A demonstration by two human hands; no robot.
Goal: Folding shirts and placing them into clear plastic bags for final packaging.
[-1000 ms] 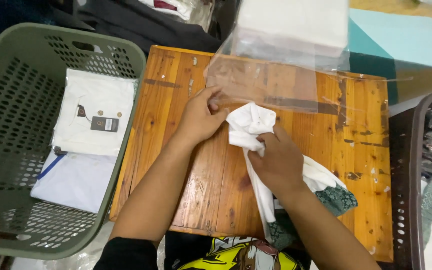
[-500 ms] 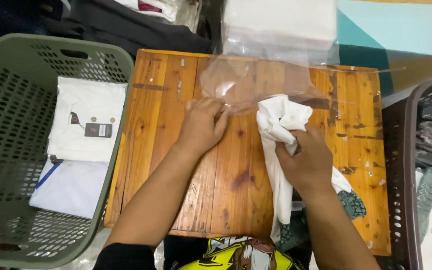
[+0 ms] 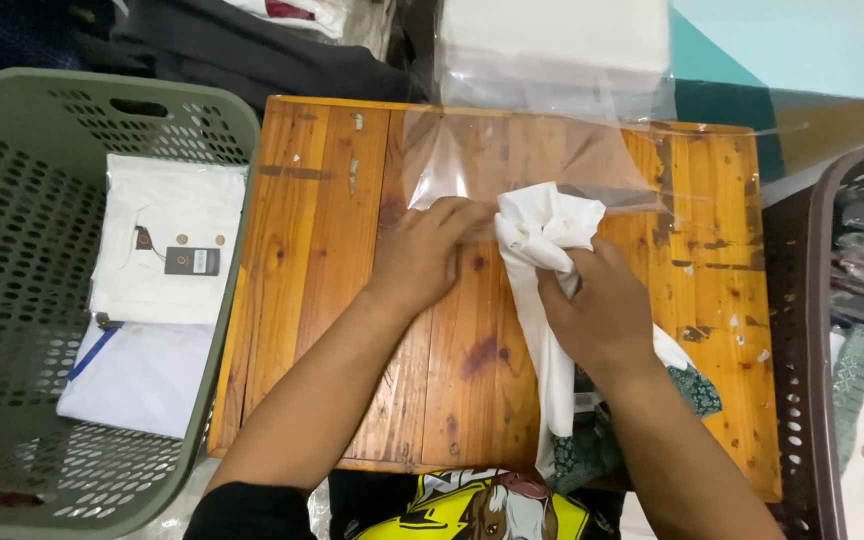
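My right hand [image 3: 600, 310] grips a bunched white garment [image 3: 544, 232] with a patterned green lining [image 3: 697, 388], its top end at the mouth of a clear plastic bag [image 3: 532, 150]. The bag lies flat on a small wooden table [image 3: 322, 260]. My left hand [image 3: 424, 252] presses on the bag's near edge, fingers touching the plastic just left of the garment. The garment's lower part hangs over the table's near edge.
A green perforated basket [image 3: 12, 200] on the left holds folded white shirts [image 3: 167, 240] in clear wrap. A dark brown basket [image 3: 802, 330] on the right holds folded garments. A stack of white packed items [image 3: 552, 40] and dark clothing [image 3: 252, 50] lie behind the table.
My right hand has carried the white garment up the table to the bag's opening. My left hand stayed on the bag's edge, shifting slightly.
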